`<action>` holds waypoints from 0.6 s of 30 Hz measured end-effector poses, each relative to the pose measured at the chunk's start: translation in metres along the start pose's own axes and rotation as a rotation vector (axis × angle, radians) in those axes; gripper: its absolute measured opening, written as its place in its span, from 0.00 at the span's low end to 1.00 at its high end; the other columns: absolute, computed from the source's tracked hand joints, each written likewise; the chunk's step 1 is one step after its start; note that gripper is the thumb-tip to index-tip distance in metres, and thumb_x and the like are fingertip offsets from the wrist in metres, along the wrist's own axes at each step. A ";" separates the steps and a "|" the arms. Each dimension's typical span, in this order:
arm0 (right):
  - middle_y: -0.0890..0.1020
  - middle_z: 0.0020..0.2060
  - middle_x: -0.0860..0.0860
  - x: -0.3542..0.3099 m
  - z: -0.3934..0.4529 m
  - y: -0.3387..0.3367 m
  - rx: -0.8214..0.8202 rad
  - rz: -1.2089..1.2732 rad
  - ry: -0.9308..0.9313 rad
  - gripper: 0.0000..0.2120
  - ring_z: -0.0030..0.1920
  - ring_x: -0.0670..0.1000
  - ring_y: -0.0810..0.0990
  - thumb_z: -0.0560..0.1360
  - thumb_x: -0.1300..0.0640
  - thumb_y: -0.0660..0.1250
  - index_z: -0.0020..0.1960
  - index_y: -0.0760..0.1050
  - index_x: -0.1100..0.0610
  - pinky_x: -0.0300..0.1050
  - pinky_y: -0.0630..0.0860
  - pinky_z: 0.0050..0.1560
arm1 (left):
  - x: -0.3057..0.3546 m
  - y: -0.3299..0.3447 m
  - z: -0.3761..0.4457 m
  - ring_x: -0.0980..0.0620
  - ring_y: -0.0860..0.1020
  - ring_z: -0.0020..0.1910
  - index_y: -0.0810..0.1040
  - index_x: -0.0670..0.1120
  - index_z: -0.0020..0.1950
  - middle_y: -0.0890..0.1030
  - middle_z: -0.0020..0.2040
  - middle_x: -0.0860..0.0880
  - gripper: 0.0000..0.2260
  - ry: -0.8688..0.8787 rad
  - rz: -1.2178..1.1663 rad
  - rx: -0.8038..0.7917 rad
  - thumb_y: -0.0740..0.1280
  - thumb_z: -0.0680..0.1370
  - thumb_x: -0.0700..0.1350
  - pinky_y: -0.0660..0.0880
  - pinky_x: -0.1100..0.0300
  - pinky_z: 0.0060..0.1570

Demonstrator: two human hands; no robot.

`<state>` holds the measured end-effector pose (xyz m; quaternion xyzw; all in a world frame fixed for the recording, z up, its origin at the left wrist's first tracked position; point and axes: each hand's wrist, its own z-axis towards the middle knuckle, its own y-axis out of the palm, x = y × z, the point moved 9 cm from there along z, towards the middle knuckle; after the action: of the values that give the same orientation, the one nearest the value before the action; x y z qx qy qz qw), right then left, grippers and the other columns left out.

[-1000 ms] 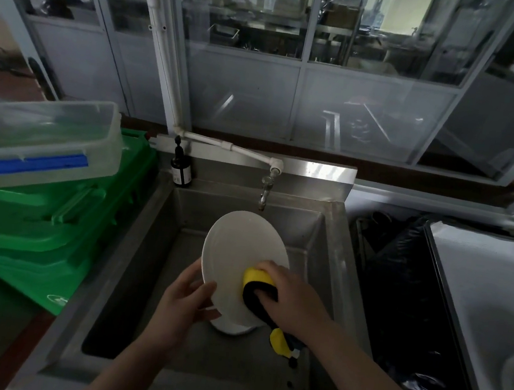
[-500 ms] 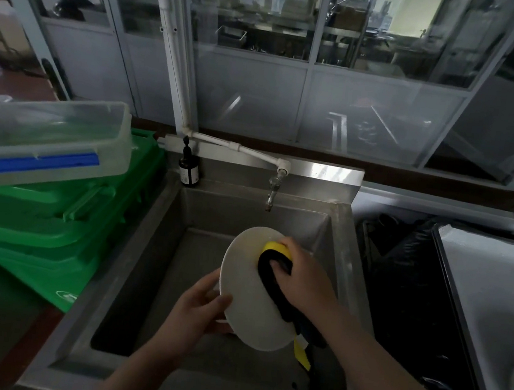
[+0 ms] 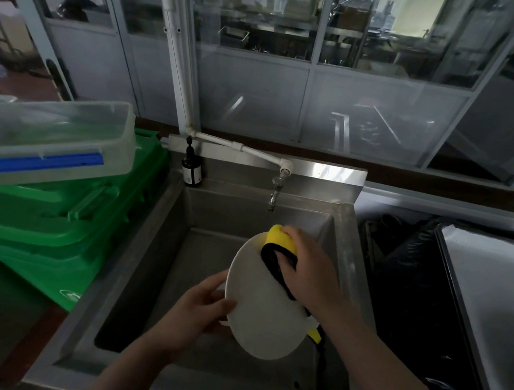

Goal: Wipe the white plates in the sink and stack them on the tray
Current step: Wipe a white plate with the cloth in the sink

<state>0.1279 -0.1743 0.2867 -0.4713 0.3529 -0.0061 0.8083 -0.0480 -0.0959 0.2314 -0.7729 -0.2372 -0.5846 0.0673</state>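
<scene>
plate [image 3: 263, 311]: held tilted above the sink [image 3: 160, 248] basin, toward its right wall.
left hand [image 3: 196, 308]: fingers pinched its left rim.
right hand [image 3: 308, 269]: fingers curled, pressed yellow-black cloth [image 3: 279, 242] on upper edge.
progress: wiping underway; stacking pending; tray [image 3: 493, 302] at right, possibly.

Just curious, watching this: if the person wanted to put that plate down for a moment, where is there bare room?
The sink floor left of the white plate, below the tap, looks bare. The grey tray on the right shows open surface too. The green bins are crowded under a clear container.
</scene>
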 end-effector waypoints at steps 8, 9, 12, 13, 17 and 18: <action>0.78 0.60 0.49 -0.005 -0.005 0.007 -0.072 -0.021 -0.071 0.23 0.58 0.51 0.77 0.76 0.52 0.68 0.70 0.69 0.50 0.49 0.76 0.55 | 0.000 0.002 0.002 0.43 0.84 0.53 0.72 0.54 0.69 0.85 0.56 0.46 0.22 0.039 -0.006 0.006 0.66 0.76 0.43 0.82 0.45 0.50; 0.77 0.61 0.48 -0.006 -0.007 0.010 -0.098 -0.025 -0.080 0.23 0.59 0.50 0.77 0.76 0.52 0.68 0.70 0.69 0.50 0.45 0.74 0.56 | 0.001 0.002 0.003 0.43 0.84 0.53 0.72 0.54 0.69 0.85 0.56 0.47 0.21 0.043 -0.012 0.010 0.66 0.77 0.42 0.81 0.44 0.51; 0.76 0.65 0.47 -0.006 -0.015 0.017 -0.160 -0.031 -0.087 0.23 0.62 0.49 0.74 0.76 0.54 0.69 0.70 0.70 0.49 0.38 0.67 0.56 | 0.000 0.001 0.005 0.42 0.84 0.53 0.72 0.55 0.69 0.85 0.55 0.47 0.20 0.047 -0.025 0.016 0.65 0.77 0.42 0.83 0.46 0.48; 0.75 0.66 0.47 -0.006 -0.017 0.019 -0.179 -0.040 -0.089 0.24 0.63 0.50 0.73 0.76 0.53 0.68 0.71 0.69 0.48 0.39 0.67 0.56 | 0.000 0.001 0.005 0.43 0.84 0.53 0.72 0.55 0.69 0.85 0.55 0.47 0.21 0.046 -0.031 0.023 0.66 0.76 0.43 0.83 0.48 0.47; 0.74 0.66 0.47 -0.008 -0.027 0.030 -0.265 -0.073 -0.114 0.25 0.62 0.50 0.73 0.77 0.47 0.67 0.73 0.66 0.46 0.40 0.67 0.55 | -0.007 -0.005 0.006 0.45 0.85 0.50 0.72 0.56 0.68 0.86 0.53 0.46 0.20 0.039 -0.068 0.047 0.65 0.77 0.42 0.83 0.52 0.43; 0.74 0.66 0.46 -0.007 -0.030 0.033 -0.289 -0.078 -0.113 0.25 0.63 0.49 0.73 0.78 0.46 0.66 0.73 0.66 0.45 0.40 0.67 0.55 | -0.009 -0.005 0.006 0.46 0.85 0.49 0.73 0.56 0.68 0.86 0.53 0.46 0.19 0.037 -0.076 0.051 0.64 0.79 0.40 0.83 0.53 0.42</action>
<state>0.0944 -0.1759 0.2565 -0.5955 0.2856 0.0398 0.7498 -0.0466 -0.0913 0.2204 -0.7505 -0.2800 -0.5946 0.0692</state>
